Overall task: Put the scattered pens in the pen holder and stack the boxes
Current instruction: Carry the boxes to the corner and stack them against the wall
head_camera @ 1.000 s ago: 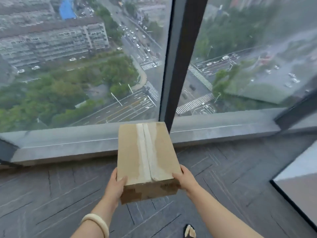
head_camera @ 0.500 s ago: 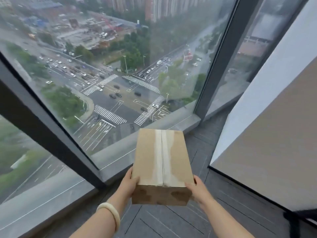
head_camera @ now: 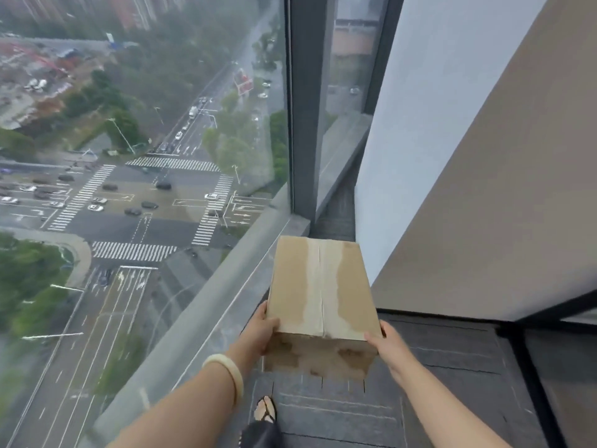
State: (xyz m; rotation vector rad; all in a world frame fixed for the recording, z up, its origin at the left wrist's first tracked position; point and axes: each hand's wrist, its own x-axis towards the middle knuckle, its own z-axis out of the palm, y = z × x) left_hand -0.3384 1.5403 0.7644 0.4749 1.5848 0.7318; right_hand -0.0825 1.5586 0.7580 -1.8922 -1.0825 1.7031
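Cardboard box (head_camera: 323,286) is carried clear of the floor, near the window sill (head_camera: 206,318) on the left. Left hand (head_camera: 258,331) and right hand (head_camera: 387,350) each clasp a near corner. Risk: only the near end is gripped, so the far end may dip and slip. No pens or other boxes visible.

Your arms are bare, no sleeves. Pale bangle (head_camera: 230,370) on your left wrist. Dark-strapped sandal (head_camera: 265,412) on one foot.
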